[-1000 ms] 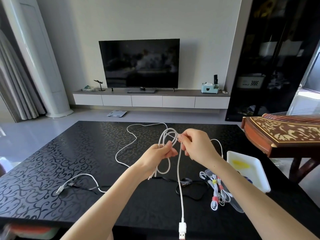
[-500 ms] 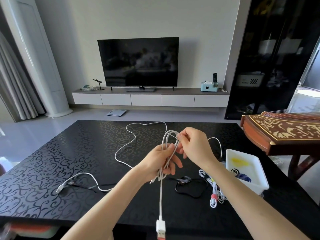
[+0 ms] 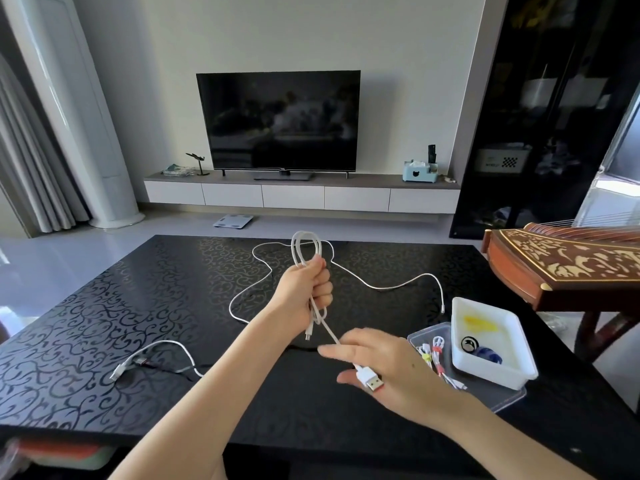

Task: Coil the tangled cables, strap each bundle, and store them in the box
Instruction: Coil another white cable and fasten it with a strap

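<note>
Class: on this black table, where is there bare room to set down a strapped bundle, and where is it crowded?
Bare: the far left of the black table, beyond the grey cable, and the near edge below the right hand. Crowded: the right side, around the white box, clear tray and loose white cable.

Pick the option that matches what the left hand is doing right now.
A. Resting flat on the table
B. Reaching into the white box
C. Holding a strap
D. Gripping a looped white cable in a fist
D: the left hand is closed in a fist around the white cable, with loops sticking out above it and the tail running down toward the right hand.
</note>
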Demonstrator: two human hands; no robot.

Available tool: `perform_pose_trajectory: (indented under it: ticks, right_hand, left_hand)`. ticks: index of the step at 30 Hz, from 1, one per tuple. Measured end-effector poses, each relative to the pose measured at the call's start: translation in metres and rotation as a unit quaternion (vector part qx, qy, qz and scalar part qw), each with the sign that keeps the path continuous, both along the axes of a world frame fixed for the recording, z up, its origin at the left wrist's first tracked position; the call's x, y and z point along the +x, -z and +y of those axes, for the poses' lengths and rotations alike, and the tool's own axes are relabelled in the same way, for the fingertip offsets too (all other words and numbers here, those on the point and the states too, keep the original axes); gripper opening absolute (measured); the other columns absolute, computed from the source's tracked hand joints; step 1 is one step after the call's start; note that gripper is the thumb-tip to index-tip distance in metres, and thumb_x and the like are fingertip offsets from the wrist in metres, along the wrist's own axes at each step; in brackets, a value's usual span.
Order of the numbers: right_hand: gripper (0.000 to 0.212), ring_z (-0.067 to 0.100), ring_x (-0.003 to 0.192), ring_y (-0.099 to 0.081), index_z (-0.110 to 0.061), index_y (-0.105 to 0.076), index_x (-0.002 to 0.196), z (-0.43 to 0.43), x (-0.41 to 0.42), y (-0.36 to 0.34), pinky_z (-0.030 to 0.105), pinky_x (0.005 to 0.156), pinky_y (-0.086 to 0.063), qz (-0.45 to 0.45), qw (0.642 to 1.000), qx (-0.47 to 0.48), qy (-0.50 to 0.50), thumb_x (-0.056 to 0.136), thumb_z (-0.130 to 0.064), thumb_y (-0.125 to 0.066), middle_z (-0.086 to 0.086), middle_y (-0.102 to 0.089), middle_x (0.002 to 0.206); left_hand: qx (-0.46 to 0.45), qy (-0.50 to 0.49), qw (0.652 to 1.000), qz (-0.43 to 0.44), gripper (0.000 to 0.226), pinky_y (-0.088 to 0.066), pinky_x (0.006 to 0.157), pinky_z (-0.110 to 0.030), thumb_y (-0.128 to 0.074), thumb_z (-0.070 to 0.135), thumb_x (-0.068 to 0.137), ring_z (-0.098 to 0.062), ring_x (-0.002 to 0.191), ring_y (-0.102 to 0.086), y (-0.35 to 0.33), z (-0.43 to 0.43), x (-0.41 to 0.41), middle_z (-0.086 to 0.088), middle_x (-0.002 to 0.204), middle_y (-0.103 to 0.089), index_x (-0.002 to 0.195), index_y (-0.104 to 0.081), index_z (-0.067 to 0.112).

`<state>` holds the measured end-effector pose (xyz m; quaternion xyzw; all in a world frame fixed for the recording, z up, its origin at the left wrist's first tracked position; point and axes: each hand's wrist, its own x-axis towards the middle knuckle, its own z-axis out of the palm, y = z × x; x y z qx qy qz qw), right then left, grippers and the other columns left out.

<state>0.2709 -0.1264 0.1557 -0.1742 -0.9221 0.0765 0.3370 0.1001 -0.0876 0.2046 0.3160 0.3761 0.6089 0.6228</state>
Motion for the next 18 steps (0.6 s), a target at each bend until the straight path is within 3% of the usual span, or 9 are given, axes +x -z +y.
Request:
perform_pose_trajectory:
  ticks: [3, 6, 9, 12, 15, 18]
  right_hand:
    - [0.012, 0.001, 0.073, -0.061, -0.011, -0.07, 0.096, -0.007, -0.005, -0.003, 0.014, 0.067, -0.048, 0.16, 0.975, -0.151, -0.008, 0.089, -0.013, -0.061, -0.011, -0.067, 0.085]
    - [0.007, 0.012, 0.056, -0.062, -0.018, -0.057, 0.093, 0.001, -0.01, -0.021, 0.023, 0.052, -0.05, 0.285, 0.898, -0.33, 0.049, 0.093, -0.011, -0.056, 0.004, -0.069, 0.069]
    - [0.011, 0.018, 0.046, -0.058, -0.012, -0.047, 0.091, 0.013, -0.014, -0.032, 0.027, 0.043, -0.046, 0.283, 0.889, -0.342, 0.109, 0.092, -0.009, -0.057, 0.009, -0.067, 0.06]
    - [0.012, 0.02, 0.044, -0.057, -0.01, -0.048, 0.087, 0.02, -0.015, -0.033, 0.029, 0.042, -0.045, 0.252, 0.892, -0.354, 0.123, 0.091, -0.011, -0.06, 0.009, -0.067, 0.058]
    - [0.012, 0.023, 0.047, -0.059, -0.008, -0.052, 0.088, 0.024, -0.014, -0.034, 0.031, 0.043, -0.046, 0.23, 0.883, -0.393, 0.119, 0.09, -0.015, -0.062, 0.01, -0.067, 0.058]
    - [0.018, 0.022, 0.044, -0.059, -0.009, -0.054, 0.089, 0.026, -0.016, -0.035, 0.028, 0.042, -0.046, 0.17, 0.893, -0.387, 0.154, 0.09, -0.026, -0.062, 0.009, -0.068, 0.058]
  left_hand:
    - [0.019, -0.005, 0.997, 0.074, 0.034, -0.019, 0.031, -0.017, -0.037, 0.021, 0.103, -0.005, 0.035, -0.021, 0.0, -0.001, 0.004, 0.007, 0.045, -0.029, 0.069, -0.039, 0.015]
    - [0.052, 0.013, 0.985, 0.166, 0.033, -0.022, 0.034, -0.017, -0.039, 0.029, 0.102, -0.005, 0.037, -0.022, 0.007, -0.007, 0.009, 0.009, 0.045, -0.029, 0.073, -0.042, 0.014]
    - [0.072, 0.046, 0.977, 0.194, 0.046, -0.024, 0.036, -0.016, -0.042, 0.058, 0.088, -0.006, 0.04, -0.022, 0.011, -0.014, 0.012, 0.01, 0.048, -0.028, 0.075, -0.046, 0.014]
    - [0.093, 0.097, 0.964, 0.229, 0.066, -0.025, 0.039, -0.018, -0.036, 0.079, 0.071, -0.008, 0.042, -0.028, 0.012, -0.018, 0.012, 0.006, 0.049, -0.034, 0.07, -0.048, 0.014]
    - [0.138, 0.158, 0.925, 0.317, 0.074, -0.033, 0.045, -0.019, -0.023, 0.077, 0.081, -0.012, 0.048, -0.048, 0.016, -0.022, 0.014, -0.003, 0.053, -0.056, 0.061, -0.055, 0.013]
    - [0.174, 0.163, 0.894, 0.38, 0.067, -0.039, 0.051, -0.014, -0.02, 0.066, 0.09, -0.008, 0.051, -0.052, 0.018, -0.025, 0.018, -0.001, 0.056, -0.062, 0.058, -0.057, 0.02]
